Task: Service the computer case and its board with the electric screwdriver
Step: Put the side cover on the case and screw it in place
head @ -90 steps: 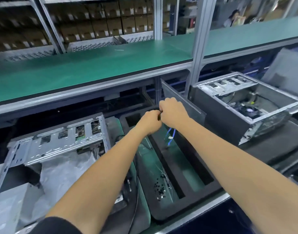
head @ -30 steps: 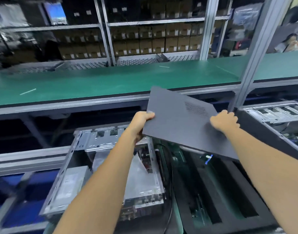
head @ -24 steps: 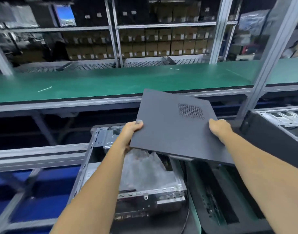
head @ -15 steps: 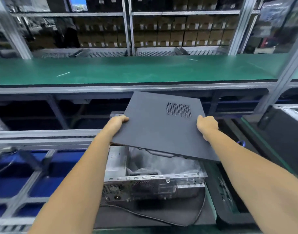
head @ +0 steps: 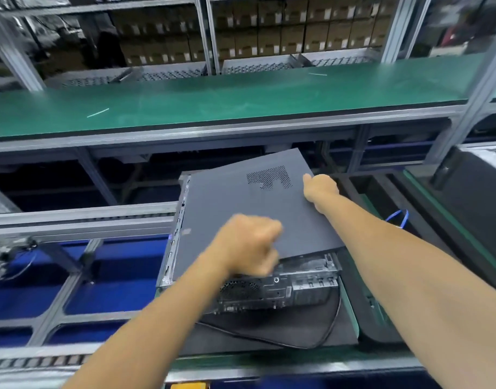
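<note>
A dark grey side panel (head: 241,209) with a perforated vent patch lies tilted over the open computer case (head: 286,287), its right side still raised. The case's metal rear face points toward me. My left hand (head: 249,245) grips the panel's near edge with curled fingers. At the panel's right edge, near the vent, my right hand (head: 321,192) holds it. The board inside is hidden under the panel. No electric screwdriver shows.
The case sits on a dark mat (head: 269,332) with a black cable (head: 325,329) looping in front. A black foam tray (head: 381,209) with a blue cable (head: 399,217) lies to the right. A second dark case (head: 477,197) stands far right. A green shelf (head: 213,99) runs above.
Both hands lifted the panel from the right and carried it left over the open case. It has come down onto the case, and my left hand has slid to its near edge.
</note>
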